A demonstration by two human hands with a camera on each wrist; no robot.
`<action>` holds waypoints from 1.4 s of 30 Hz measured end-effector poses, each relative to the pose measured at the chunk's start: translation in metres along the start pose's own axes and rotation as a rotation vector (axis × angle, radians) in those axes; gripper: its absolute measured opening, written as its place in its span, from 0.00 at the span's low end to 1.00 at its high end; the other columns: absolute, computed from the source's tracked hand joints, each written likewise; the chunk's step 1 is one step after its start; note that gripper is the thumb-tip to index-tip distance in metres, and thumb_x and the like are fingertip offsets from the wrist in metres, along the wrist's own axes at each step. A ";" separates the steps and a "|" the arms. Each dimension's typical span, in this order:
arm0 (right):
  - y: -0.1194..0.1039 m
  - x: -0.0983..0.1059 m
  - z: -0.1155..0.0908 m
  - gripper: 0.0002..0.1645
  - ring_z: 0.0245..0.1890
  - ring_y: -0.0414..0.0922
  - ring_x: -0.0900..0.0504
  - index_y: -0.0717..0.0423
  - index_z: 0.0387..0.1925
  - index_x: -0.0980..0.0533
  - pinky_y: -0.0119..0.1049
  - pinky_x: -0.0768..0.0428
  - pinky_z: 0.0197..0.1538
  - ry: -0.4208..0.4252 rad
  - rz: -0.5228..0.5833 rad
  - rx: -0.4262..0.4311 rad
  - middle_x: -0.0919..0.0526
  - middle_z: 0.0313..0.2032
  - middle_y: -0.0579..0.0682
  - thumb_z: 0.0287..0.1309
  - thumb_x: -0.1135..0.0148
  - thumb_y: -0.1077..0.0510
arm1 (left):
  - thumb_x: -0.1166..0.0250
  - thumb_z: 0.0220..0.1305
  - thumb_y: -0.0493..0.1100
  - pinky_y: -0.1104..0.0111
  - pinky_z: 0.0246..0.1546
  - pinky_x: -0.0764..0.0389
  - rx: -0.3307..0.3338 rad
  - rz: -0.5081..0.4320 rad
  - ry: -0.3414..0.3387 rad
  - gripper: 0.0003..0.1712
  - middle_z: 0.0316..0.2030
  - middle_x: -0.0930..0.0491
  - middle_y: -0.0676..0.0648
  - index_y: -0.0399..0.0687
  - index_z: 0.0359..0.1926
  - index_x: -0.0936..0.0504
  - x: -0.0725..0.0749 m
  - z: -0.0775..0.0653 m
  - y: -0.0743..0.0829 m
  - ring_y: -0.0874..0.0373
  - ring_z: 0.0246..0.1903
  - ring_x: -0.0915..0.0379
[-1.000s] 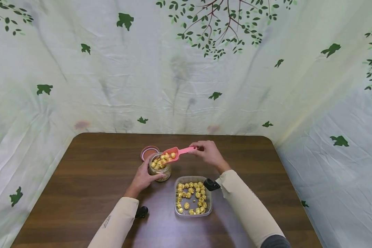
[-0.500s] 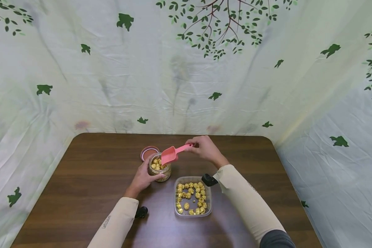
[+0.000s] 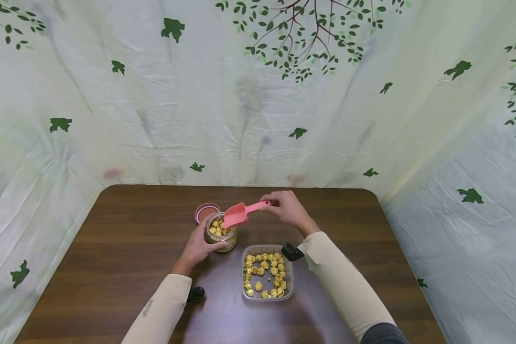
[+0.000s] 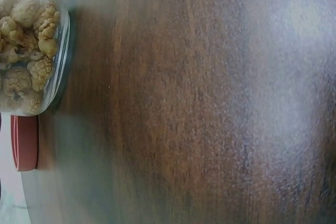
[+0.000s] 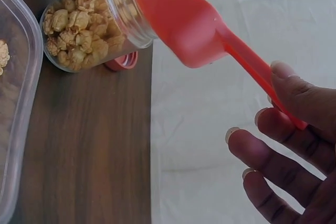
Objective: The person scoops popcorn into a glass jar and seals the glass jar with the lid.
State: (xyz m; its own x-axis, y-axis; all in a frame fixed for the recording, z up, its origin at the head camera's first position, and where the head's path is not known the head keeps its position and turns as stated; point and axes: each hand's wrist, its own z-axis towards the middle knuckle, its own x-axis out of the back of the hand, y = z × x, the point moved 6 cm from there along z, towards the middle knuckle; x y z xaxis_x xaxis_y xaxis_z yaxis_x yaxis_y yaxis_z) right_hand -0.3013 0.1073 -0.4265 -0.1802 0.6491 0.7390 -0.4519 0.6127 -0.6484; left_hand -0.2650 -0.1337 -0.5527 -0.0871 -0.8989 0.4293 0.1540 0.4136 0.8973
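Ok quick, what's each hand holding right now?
Left hand: holding the round clear jar of golden popcorn.
Right hand: holding the pink plastic scoop by its handle.

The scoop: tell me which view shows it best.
The right wrist view: the scoop appears largest there, bowl and handle clear, with the right hand pinching the handle. The head view shows it smaller, near the jar; the left wrist view does not show it.

A dark brown, wood-grained worktop (image 3: 137, 229) with rounded far corners spans the lower part of the head view, a pale sheen (image 3: 223, 306) on its near middle. Behind it and along both sides hangs a creased whitish cloth (image 3: 215, 110), printed with scattered green leaf shapes (image 3: 172, 29), leafy reddish branches (image 3: 317, 21) near the top and faded pinkish patches (image 3: 113, 174) low down.
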 end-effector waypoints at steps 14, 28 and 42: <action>0.022 0.001 -0.043 0.11 0.25 0.43 0.29 0.58 0.39 0.16 0.30 0.31 0.26 0.181 0.217 -0.123 0.23 0.26 0.47 0.55 0.32 0.56 | 0.19 0.41 0.41 0.47 0.62 0.38 -0.005 -0.006 -0.003 0.54 0.62 0.32 0.33 0.41 0.69 0.39 0.001 0.000 0.000 0.40 0.60 0.36; 0.045 -0.005 -0.111 0.09 0.26 0.41 0.27 0.64 0.39 0.17 0.29 0.28 0.28 0.259 0.331 -0.183 0.19 0.28 0.54 0.56 0.34 0.65 | 0.19 0.40 0.41 0.48 0.63 0.40 -0.008 0.001 0.001 0.55 0.62 0.32 0.32 0.43 0.68 0.39 0.001 0.000 -0.001 0.40 0.62 0.37; 0.074 -0.025 -0.174 0.11 0.31 0.37 0.24 0.61 0.41 0.17 0.30 0.20 0.34 0.278 0.386 -0.227 0.18 0.33 0.52 0.55 0.32 0.64 | 0.19 0.40 0.41 0.49 0.64 0.40 -0.005 -0.017 -0.001 0.55 0.63 0.32 0.33 0.42 0.68 0.38 0.000 0.002 0.000 0.40 0.62 0.37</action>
State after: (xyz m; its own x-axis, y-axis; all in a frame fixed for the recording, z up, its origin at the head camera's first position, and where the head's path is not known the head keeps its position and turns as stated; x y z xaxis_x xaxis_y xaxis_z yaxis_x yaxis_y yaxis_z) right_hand -0.1785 0.2153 -0.5250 -0.0442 0.9232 0.3818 -0.1923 0.3672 -0.9100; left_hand -0.2666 -0.1334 -0.5530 -0.0908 -0.9056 0.4143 0.1576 0.3978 0.9038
